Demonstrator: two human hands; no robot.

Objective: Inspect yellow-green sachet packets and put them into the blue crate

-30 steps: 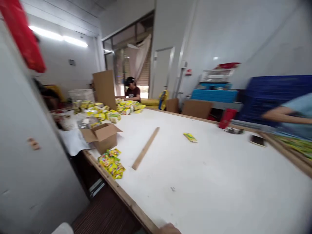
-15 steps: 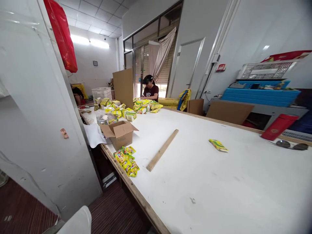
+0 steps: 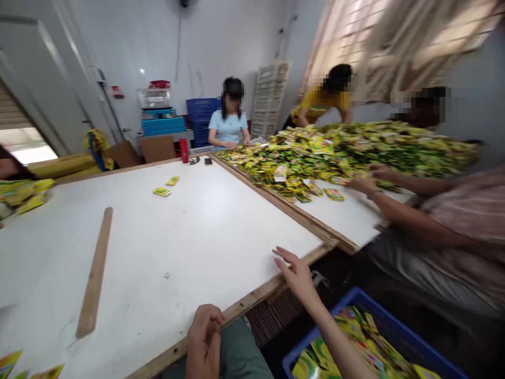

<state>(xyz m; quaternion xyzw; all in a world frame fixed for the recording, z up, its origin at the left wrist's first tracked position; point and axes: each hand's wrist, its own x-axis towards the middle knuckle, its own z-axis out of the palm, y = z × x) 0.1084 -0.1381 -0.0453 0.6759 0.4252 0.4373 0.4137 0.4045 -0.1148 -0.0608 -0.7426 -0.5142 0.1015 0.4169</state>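
The broad white-topped desk [image 3: 205,226] lies mostly bare, with wide open room across its middle. Its near side ends in a raw wooden rim [image 3: 252,301] that runs slantwise to a corner, where a second white desk [image 3: 347,216] butts against it. On the desk's left part lies a long flat wooden slat [image 3: 94,273], well apart from both hands. Two small yellow-green packets [image 3: 161,191] sit towards the desk's far side. Below the desk's near corner stands a blue plastic crate [image 3: 390,326] with more yellow-green packets inside it.

The desk top is matt white with a few small dark marks, and its rim is pale, unpainted wood.

The right hand [image 3: 299,275] rests at the desk's near corner, its fingers [image 3: 282,252] spread and released, tips on the white top, holding nothing. The left hand [image 3: 203,345] sits against the desk's near rim, its fingers [image 3: 209,316] curled inwards, with no object in them. On the second desk a co-worker's hand [image 3: 365,184] reaches into a big heap of yellow-green packets [image 3: 339,147].
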